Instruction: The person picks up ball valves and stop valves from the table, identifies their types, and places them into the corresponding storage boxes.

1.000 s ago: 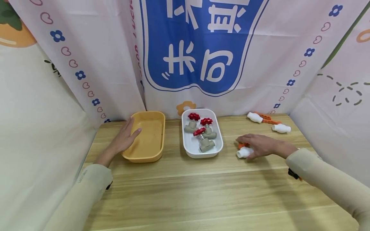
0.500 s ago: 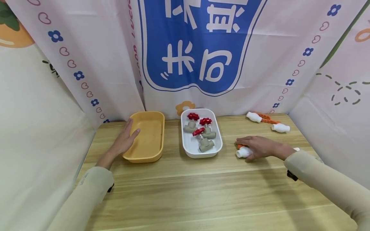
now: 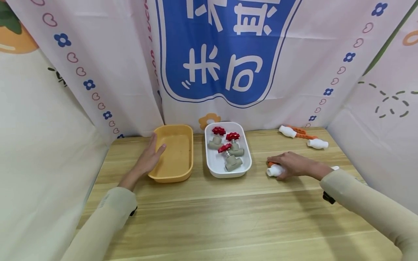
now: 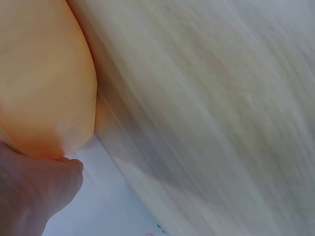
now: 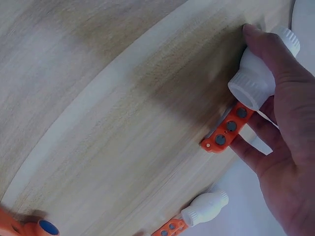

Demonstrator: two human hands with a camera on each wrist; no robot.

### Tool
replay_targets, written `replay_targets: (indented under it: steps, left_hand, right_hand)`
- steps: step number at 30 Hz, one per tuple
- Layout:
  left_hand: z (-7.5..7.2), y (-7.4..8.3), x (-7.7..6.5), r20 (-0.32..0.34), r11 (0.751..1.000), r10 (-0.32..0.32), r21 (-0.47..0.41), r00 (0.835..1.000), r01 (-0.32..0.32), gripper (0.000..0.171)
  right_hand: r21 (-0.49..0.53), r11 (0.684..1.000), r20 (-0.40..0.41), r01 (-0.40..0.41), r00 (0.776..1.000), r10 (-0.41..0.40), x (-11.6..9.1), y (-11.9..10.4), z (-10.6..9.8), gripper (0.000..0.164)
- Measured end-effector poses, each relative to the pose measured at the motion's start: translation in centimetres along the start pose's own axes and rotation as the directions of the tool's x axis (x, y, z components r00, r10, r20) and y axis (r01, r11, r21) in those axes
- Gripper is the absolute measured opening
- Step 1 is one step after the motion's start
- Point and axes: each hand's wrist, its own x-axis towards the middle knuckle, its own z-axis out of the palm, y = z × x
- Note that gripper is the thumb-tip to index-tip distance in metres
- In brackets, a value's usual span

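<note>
My left hand (image 3: 147, 159) lies along the left side of a yellow plastic tray (image 3: 191, 154), fingers extended against its outer wall and thumb over the rim. In the left wrist view, fingertips touch the tray's wall (image 4: 49, 83) low down. On the right of the table, my right hand (image 3: 294, 166) grips a white ball valve (image 3: 273, 171) with an orange lever handle. The right wrist view has the thumb across the white body (image 5: 256, 73) and the fingers behind the orange handle (image 5: 227, 129). The palm hides part of the valve in the head view.
Between the hands stands a white tray (image 3: 225, 175) with 3 grey stop valves (image 3: 233, 163) with red handwheels. White ball valves (image 3: 318, 144) with orange handles lie at the back right. Another white piece (image 3: 335, 168) shows behind the right sleeve. A printed curtain (image 3: 183, 116) hangs behind the table.
My left hand and the yellow tray have slid right, closer to the white tray. My right hand has stayed at the same ball valve, its fingers closing in around it.
</note>
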Motion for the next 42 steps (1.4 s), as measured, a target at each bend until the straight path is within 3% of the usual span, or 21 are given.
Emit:
replay_targets:
  steps: [13, 29, 42]
  left_hand:
    - [1.9, 2.0, 0.9, -0.034, 1.0, -0.017, -0.026, 0.999, 0.016, 0.07]
    - [3.5, 3.8, 1.4, -0.048, 1.0, 0.008, -0.019, 0.999, -0.008, 0.065]
    - [3.6, 3.6, 1.4, -0.047, 1.0, -0.003, -0.001, 0.999, 0.003, 0.065]
  right_hand:
    - [-0.043, 0.998, -0.102, 0.045, 0.994, -0.049, 0.6, 0.2, 0.5, 0.056]
    - [-0.063, 0.998, -0.128, -0.03, 0.991, 0.022, 1.1, 0.0, 1.2, 0.067]
    - [-0.059, 0.995, -0.18, -0.079, 0.981, 0.067, 1.4, -0.3, 0.6, 0.065]
